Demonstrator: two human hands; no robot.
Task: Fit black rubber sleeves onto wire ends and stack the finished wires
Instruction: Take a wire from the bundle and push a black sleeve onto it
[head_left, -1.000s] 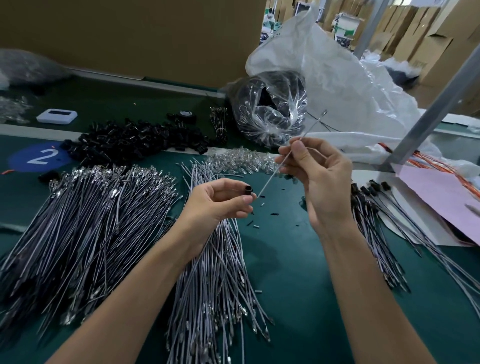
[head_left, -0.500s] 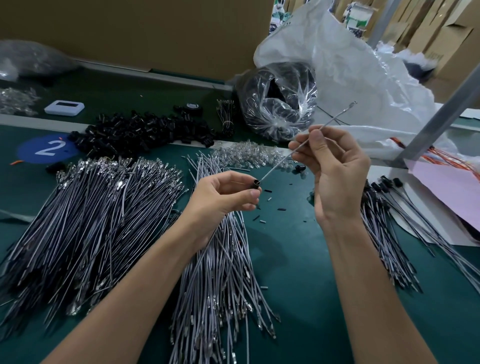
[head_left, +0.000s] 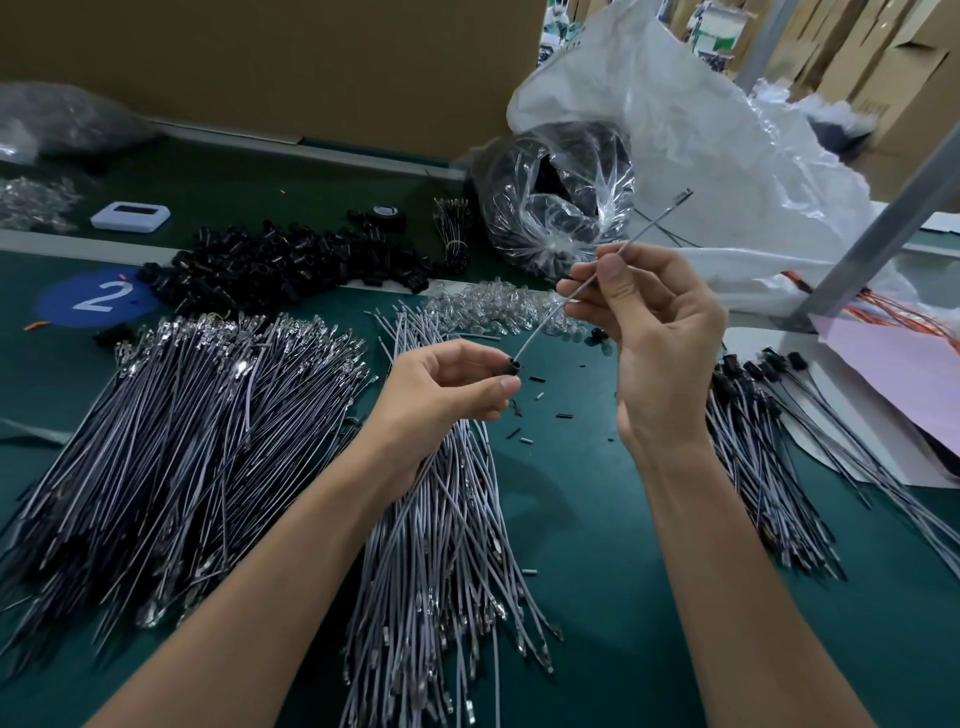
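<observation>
My left hand (head_left: 441, 395) pinches a small black rubber sleeve (head_left: 511, 366) between thumb and fingers. A thin grey wire (head_left: 550, 314) runs from inside the sleeve up to the right, ending in a metal terminal (head_left: 684, 196). My right hand (head_left: 654, 332) pinches that wire near its middle. Both hands hover above the green table (head_left: 597, 519). Bare grey wires lie in a big pile at the left (head_left: 171, 441) and a smaller pile under my left forearm (head_left: 447, 545). Wires with black sleeves fitted lie stacked at the right (head_left: 753, 431).
A heap of loose black sleeves (head_left: 291, 265) lies behind the wire piles, with clear plastic parts (head_left: 498, 306) beside it. A tied clear bag of black parts (head_left: 561, 197) and a large white bag (head_left: 701, 135) stand at the back. Small black bits (head_left: 540, 389) dot the table. Pink paper (head_left: 904, 374) lies far right.
The wire's lower end has gone into the black sleeve in my left hand. My right hand has kept its pinch on the wire and the hands sit slightly closer.
</observation>
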